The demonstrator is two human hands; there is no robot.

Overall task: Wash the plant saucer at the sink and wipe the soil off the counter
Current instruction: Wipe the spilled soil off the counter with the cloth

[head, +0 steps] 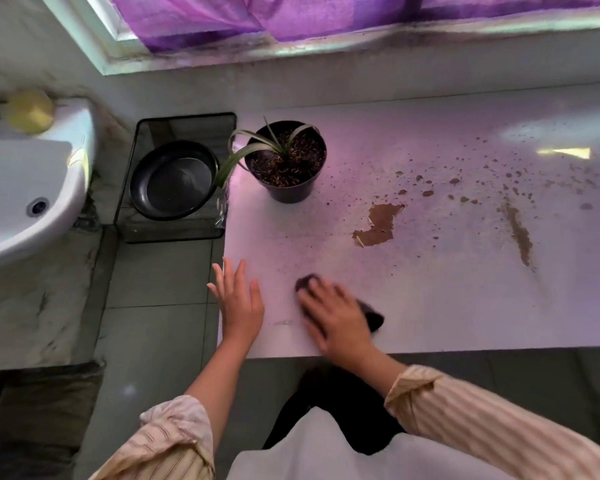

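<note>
The black plant saucer (pixel 175 180) lies in a black wire basket (pixel 174 230) left of the white counter (pixel 447 299). My right hand (pixel 336 315) presses flat on a dark cloth (pixel 373 317) near the counter's front left, blurred by motion. My left hand (pixel 238 299) rests open, fingers spread, on the counter's left edge. Brown soil patches (pixel 378 225) and a soil streak (pixel 520 233) lie to the right, with scattered crumbs around them. The white sink (pixel 25 188) stands at the far left.
A black pot with a small green plant (pixel 286 161) stands at the counter's back left. A yellow sponge (pixel 30 112) sits on the sink's rim. A purple curtain (pixel 326 15) hangs over the window behind. Grey floor tiles lie between sink and counter.
</note>
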